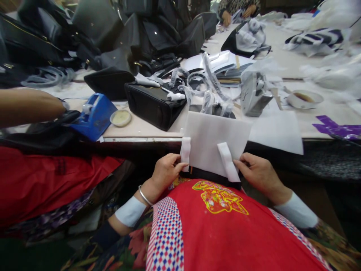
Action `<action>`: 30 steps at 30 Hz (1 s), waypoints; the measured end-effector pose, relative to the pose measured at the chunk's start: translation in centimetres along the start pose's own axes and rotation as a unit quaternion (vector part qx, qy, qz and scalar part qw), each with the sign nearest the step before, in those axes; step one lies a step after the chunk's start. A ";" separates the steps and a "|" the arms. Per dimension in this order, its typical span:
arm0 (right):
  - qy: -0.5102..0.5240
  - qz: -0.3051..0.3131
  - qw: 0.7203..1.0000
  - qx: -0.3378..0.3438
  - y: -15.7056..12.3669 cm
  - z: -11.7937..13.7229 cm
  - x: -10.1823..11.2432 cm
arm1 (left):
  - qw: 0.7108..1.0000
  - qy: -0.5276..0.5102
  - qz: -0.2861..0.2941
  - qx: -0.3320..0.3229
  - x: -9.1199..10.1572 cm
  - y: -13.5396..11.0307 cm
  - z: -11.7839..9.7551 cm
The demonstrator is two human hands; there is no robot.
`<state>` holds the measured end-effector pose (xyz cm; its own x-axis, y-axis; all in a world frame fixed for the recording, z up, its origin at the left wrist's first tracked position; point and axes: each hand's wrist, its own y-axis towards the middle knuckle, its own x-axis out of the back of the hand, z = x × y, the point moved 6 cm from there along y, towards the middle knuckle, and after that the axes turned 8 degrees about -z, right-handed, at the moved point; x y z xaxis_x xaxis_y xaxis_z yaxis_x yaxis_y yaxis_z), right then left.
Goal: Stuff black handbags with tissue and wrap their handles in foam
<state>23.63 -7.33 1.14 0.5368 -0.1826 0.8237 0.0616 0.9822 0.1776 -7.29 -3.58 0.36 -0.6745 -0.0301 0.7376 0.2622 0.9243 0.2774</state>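
Note:
A black bag (210, 175) rests on my lap against the table edge, its front covered by a white sheet (208, 141) and its two handles wrapped in white foam (228, 162). My left hand (165, 172) pinches the bag's left side beside the left wrapped handle (185, 149). My right hand (258, 173) grips the right side of the sheet and bag. Both hands are closed on it.
On the table lie a black handbag (153, 103), a blue tape dispenser (94, 116), a small round dish (120, 117), a wrapped grey bag (254, 94), a bowl (304, 98) and purple scraps (335, 128). Piled black bags (107, 34) fill the back. A co-worker's arm (28, 105) reaches in at left.

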 end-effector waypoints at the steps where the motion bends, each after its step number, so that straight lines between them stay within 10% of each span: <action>1: 0.000 0.014 1.000 0.006 0.2 0.0 0.0 | 1.000 0.011 -0.010 0.003 0.0 0.1 0.2; 10: 0.013 0.120 0.989 0.085 0.8 -0.2 -0.3 | 0.993 -0.047 0.037 -0.103 0.5 0.2 -1.4; 15: -0.017 0.102 0.991 0.089 0.8 -0.3 -0.8 | 0.996 -0.034 -0.079 0.009 0.7 0.7 0.1; 23: -0.015 0.165 0.985 0.052 0.3 -0.5 -1.2 | 0.997 -0.056 0.012 0.057 -0.8 0.4 0.9; 30: 0.007 -0.034 0.997 0.073 5.3 1.0 5.1 | 0.999 -0.020 -0.026 -0.022 2.0 2.6 -0.5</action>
<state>25.82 -3.11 6.83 0.5474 -0.2476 0.7994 -0.0241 0.9502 0.3108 -7.62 -1.42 2.85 -0.7153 -0.0612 0.6962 0.2550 0.9046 0.3415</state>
